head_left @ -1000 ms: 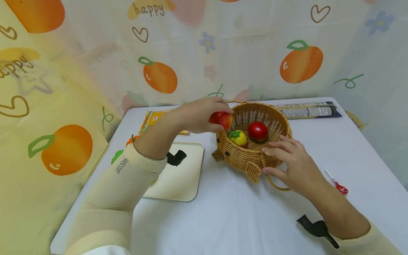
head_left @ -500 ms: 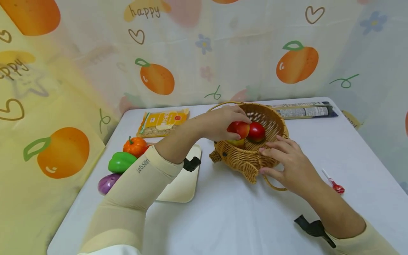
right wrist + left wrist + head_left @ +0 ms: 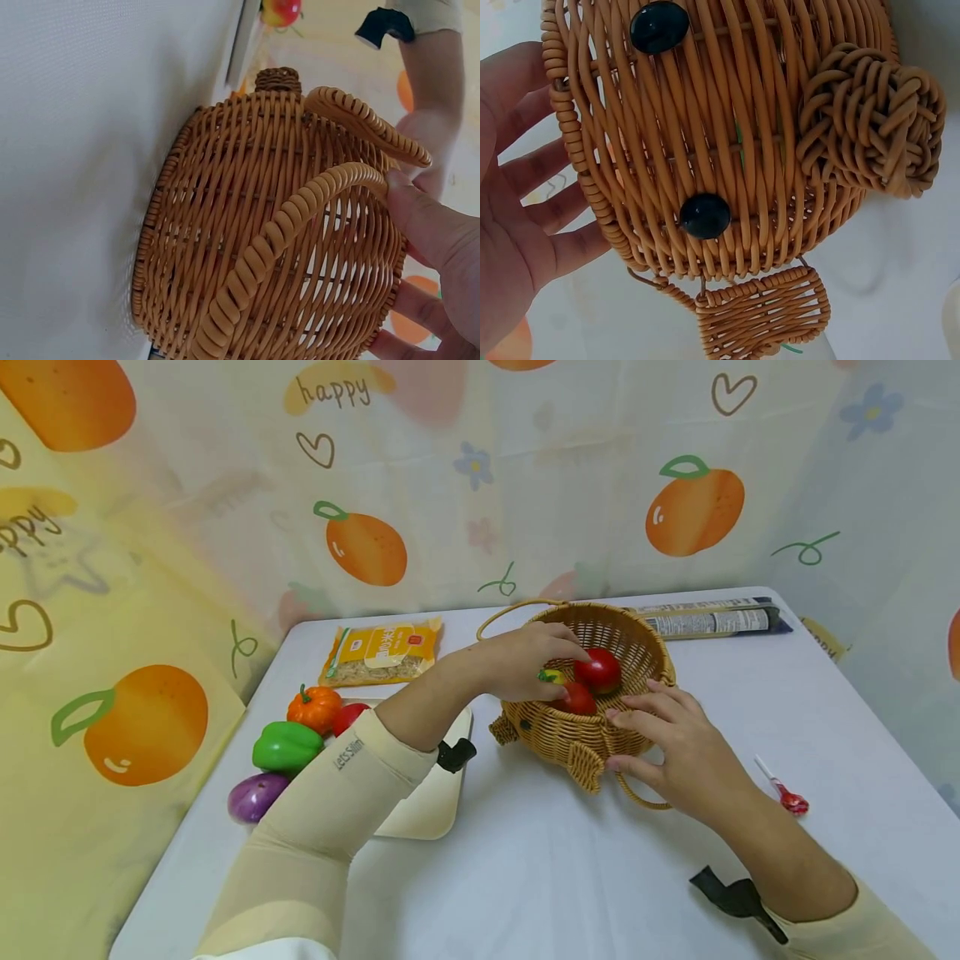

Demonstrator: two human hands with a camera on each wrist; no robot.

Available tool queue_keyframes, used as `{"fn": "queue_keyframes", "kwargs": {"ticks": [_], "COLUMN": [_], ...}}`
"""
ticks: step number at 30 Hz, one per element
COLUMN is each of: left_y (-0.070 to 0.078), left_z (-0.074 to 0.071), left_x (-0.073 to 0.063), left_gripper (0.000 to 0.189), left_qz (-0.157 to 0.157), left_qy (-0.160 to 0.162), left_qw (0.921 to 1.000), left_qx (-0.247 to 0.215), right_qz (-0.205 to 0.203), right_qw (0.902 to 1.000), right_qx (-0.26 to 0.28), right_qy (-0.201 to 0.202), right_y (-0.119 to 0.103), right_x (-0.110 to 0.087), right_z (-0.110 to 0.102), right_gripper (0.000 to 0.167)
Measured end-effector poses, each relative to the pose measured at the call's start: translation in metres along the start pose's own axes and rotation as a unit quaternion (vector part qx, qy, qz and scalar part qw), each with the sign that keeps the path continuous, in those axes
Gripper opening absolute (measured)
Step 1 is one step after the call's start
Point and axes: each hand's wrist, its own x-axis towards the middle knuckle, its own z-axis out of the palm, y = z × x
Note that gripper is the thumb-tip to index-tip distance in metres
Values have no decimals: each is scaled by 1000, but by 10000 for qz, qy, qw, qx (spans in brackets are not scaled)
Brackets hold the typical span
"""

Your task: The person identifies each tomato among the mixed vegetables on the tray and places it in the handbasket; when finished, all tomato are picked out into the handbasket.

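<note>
My left hand (image 3: 528, 662) reaches over the rim of a wicker basket (image 3: 558, 739) shaped like an animal, with black button eyes. Just under its thumb, inside the basket, lies a round red fruit (image 3: 576, 700). A shiny red fruit (image 3: 598, 670) and a yellow one with a green top (image 3: 552, 677) lie beside it. In the left wrist view the fingers (image 3: 525, 127) are spread loosely behind the rim. My right hand (image 3: 686, 752) holds the basket's near right rim, thumb outside by the handle (image 3: 277, 232) and fingers over the edge.
Left of the basket is a cream tray (image 3: 431, 814), partly behind the left arm. Beside it lie an orange pumpkin (image 3: 315, 708), a green pepper (image 3: 287, 747) and a purple eggplant (image 3: 257, 797). A yellow packet (image 3: 382, 650), a long package (image 3: 708, 620) and a lollipop (image 3: 787, 795) lie further off.
My left hand has moved right and down into the basket with the red fruit, which now lies inside below the fingers. The right hand stays on the rim.
</note>
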Motion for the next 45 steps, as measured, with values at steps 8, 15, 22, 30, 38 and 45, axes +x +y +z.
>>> {"fn": "queue_keyframes", "kwargs": {"ticks": [8,15,22,30,38,45], "left_y": [1,3,-8,-28,-50,-65], "left_z": [0,-2,3,9,9,21], "left_x": [-19,-41,-68,-101,-136,-166], "left_gripper": [52,49,50,53,56,57], "left_qz": [50,-55,-55,-423,-1008,-1500], "left_qy": [148,271,362,263,142,100], "left_qw": [9998,9993,9993,9987,9948,9886], "left_qx": [141,269,100,83,80,12], "right_qz": [64,244,227,153,159,153], "right_qw": [10000,9994,9996,9998,9998,9998], "right_qx": [0,-45,-23,-57,-43,-65], "right_qy": [-73,-245,-182,-105,-118,-136], "right_y": [-2,-2,-2,-4,-5,-4], "right_x": [0,0,0,1,1,1], "right_z": [0,-1,-1,-1,-1,1], "right_gripper": [56,56,57,56,53,54]}}
